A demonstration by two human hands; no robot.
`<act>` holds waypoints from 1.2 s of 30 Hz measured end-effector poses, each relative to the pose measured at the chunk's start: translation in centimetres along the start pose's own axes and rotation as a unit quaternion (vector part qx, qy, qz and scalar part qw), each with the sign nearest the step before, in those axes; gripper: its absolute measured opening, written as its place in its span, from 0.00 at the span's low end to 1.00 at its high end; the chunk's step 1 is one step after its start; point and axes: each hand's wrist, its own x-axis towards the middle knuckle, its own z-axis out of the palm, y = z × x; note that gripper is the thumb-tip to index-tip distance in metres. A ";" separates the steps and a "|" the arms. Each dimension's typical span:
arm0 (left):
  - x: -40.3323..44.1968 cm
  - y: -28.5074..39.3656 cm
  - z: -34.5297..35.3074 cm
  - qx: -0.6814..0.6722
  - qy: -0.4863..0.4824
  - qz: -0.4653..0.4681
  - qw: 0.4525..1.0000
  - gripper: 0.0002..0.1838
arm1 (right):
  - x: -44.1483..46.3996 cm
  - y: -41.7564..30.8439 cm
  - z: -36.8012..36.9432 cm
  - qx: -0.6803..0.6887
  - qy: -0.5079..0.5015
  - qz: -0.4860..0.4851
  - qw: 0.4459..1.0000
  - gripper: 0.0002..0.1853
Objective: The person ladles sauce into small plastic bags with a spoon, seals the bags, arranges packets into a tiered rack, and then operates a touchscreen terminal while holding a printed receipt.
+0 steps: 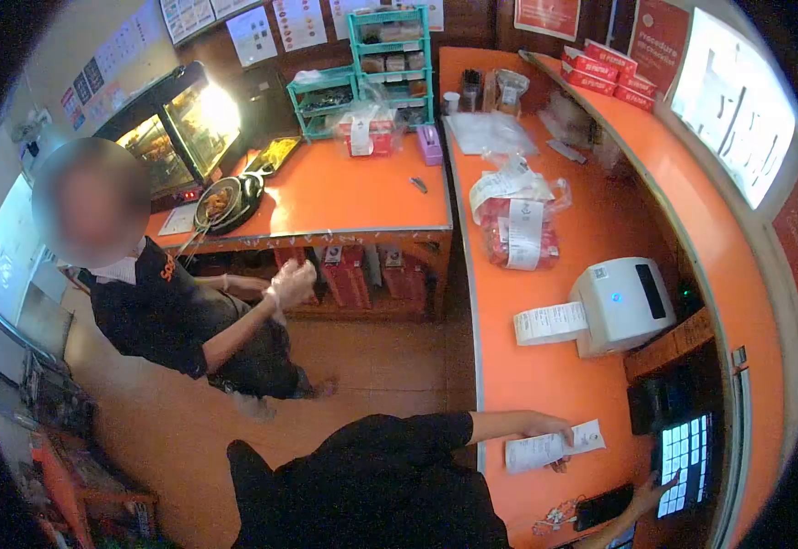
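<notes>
My left hand [550,428] is closed on a long white printed slip [536,452] above the orange counter; the slip crosses under and past my fingers. At the lower right, my right hand [652,495] reaches over a lit touchscreen [685,462] with a finger stretched out at its grid of keys and nothing visible in the hand. Below the slip, a black phone-like device [603,509] lies beside a tangled white cable [556,518].
A white printer [623,306] has paper [550,324] hanging out. Behind it stand bagged red boxes [523,233]. A co-worker [156,306] in a dark shirt stands at the left, hands together, near a side counter [353,192] with a pan and food warmer.
</notes>
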 end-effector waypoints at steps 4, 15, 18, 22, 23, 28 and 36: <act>-0.5 0.1 0.8 0.021 -0.005 0.015 1.000 0.18 | 0.0 0.3 0.1 -0.011 -0.004 -0.036 0.999 0.32; -0.3 0.0 0.5 -0.005 -0.009 0.029 1.000 0.17 | -0.1 -1.0 -0.8 0.026 -0.033 -0.019 0.999 0.33; -1.3 0.5 2.0 -0.022 -0.010 0.035 0.999 0.17 | -0.2 -2.0 -1.7 0.026 -0.065 0.012 0.997 0.32; -1.6 0.6 2.0 0.022 0.001 0.044 0.999 0.18 | 0.1 -5.6 -3.2 0.059 -0.105 0.124 0.985 0.30; -1.8 0.6 2.2 0.027 0.005 0.053 0.998 0.20 | 0.1 -6.6 -3.9 0.057 -0.130 0.178 0.974 0.30; -2.6 0.5 3.2 0.013 0.070 0.015 0.997 0.23 | -1.1 3.9 0.9 -0.188 -0.210 0.162 0.946 0.41; -2.8 1.6 3.3 0.042 0.108 -0.037 0.993 0.20 | -0.3 -11.5 -5.0 0.019 -0.065 0.253 0.965 0.33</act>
